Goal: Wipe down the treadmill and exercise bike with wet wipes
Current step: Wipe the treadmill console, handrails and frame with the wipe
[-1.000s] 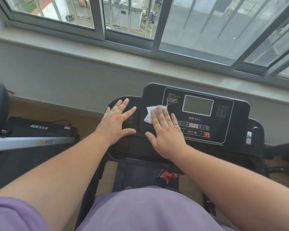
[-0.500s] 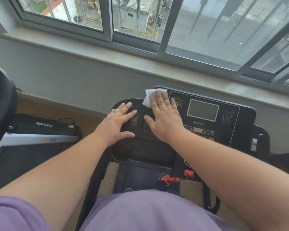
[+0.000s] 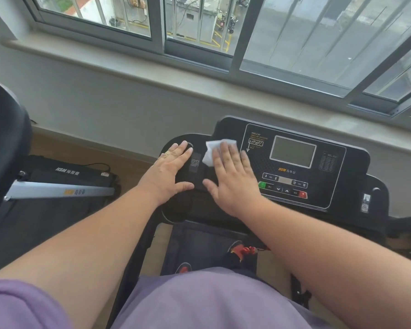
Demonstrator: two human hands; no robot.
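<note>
The black treadmill (image 3: 294,210) stands against the wall under the window (image 3: 223,24). The person's left hand (image 3: 169,174) lies flat, fingers straight, on the left of its console. The right hand (image 3: 233,179), fingers spread flat, presses a white wipe (image 3: 214,150) onto the console beside the screen (image 3: 292,151).
</note>
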